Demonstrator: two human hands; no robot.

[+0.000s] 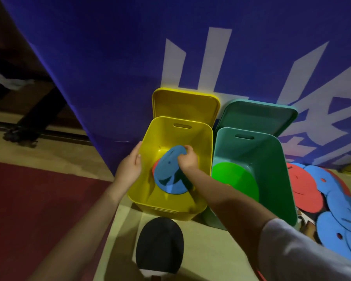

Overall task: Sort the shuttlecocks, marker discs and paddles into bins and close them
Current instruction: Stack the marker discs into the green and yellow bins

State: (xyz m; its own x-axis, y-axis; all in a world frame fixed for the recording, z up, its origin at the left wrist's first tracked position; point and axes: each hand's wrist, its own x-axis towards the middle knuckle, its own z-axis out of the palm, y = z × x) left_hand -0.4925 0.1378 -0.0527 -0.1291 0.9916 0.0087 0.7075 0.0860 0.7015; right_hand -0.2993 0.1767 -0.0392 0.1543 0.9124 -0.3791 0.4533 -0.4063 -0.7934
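Discs are being lowered: a blue marker disc is being pinched by the curled right hand inside the yellow bin, whose left rim is being steadied by the open left hand.

blue marker disc tilted inside open yellow bin, over a red one.
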